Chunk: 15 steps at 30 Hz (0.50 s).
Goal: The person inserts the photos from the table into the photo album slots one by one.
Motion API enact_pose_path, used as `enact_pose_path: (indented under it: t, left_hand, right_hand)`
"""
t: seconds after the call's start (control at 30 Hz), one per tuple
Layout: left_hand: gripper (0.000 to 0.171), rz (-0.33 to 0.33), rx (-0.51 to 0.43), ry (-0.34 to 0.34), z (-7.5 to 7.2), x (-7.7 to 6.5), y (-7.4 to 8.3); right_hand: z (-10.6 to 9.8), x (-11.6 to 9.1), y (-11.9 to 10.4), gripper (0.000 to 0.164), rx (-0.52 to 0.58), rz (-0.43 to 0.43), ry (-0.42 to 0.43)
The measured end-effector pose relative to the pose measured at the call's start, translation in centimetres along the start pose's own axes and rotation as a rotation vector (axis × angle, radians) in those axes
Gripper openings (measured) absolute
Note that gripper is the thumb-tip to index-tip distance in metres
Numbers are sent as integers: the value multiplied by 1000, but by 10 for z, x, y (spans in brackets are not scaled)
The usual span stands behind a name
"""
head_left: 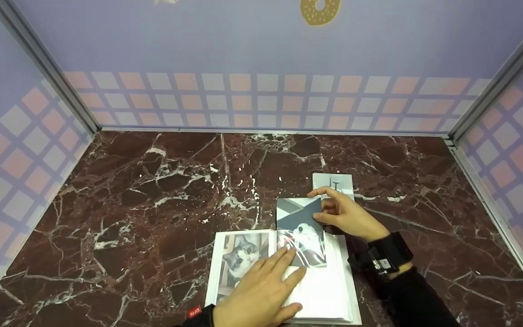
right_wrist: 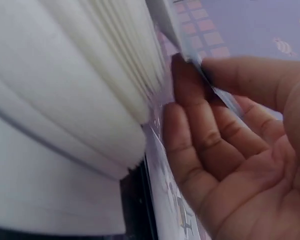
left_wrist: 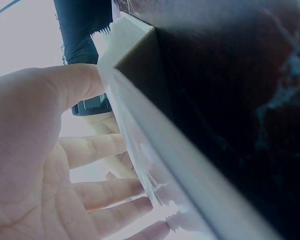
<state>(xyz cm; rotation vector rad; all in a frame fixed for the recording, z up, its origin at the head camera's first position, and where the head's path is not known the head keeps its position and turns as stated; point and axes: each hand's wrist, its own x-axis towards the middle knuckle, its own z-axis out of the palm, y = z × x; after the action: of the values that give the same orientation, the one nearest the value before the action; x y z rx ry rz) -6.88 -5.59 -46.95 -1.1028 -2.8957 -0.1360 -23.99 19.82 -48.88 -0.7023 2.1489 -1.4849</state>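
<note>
An open photo album (head_left: 322, 299) lies near the front of the table, its many pages (right_wrist: 97, 60) edge-on in the right wrist view. A grey photo (head_left: 295, 211) with a white figure is partly inside the clear pocket of the right-hand page and sticks out past the top edge. My right hand (head_left: 350, 218) pinches its upper right side between thumb and fingers. With fingers spread, my left hand (head_left: 259, 288) presses on the page and the photo's lower part. A cat photo (head_left: 238, 259) fills the left page, partly covered by that hand.
Beyond my right hand lies a pale photo (head_left: 331, 181) with a dark mark, partly covered by the fingers. The dark red marbled table (head_left: 152, 218) is bounded by purple checkered walls (head_left: 261, 100) at the back and both sides.
</note>
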Motion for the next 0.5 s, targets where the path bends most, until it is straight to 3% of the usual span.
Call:
enact_pose_path:
  t: [0.3, 0.5]
  left_hand:
    - [66, -6, -15, 7, 1, 1, 0]
    - [65, 5, -1, 27, 1, 1, 0]
  right_hand:
    - [1, 0, 3, 49, 56, 1, -30]
    - [1, 1, 3, 49, 29, 0, -59]
